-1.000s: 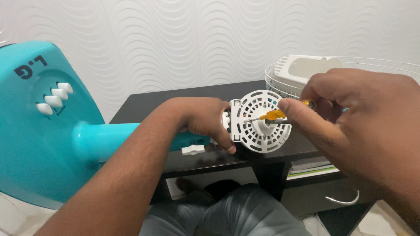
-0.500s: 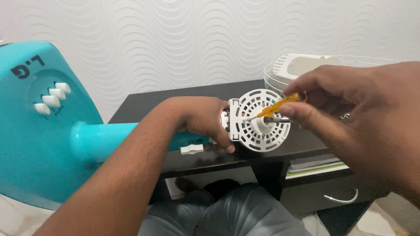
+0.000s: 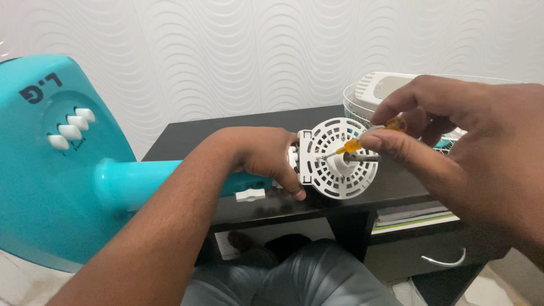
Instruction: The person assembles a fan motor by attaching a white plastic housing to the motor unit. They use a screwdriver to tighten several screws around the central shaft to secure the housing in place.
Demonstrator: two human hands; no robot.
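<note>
Two hands point(image 3: 266, 156) work amber-handled screwdriver point(image 3: 362, 140) into slotted white disc point(image 3: 334, 161).

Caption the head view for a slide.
Left hand steadies a turquoise fan's white motor housing while right hand applies a yellow screwdriver.

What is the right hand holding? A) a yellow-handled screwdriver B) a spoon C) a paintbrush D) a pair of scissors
A: the right hand pinches a small yellow-handled screwdriver, its metal tip pointing at the white round grille plate that the left hand steadies.
</note>
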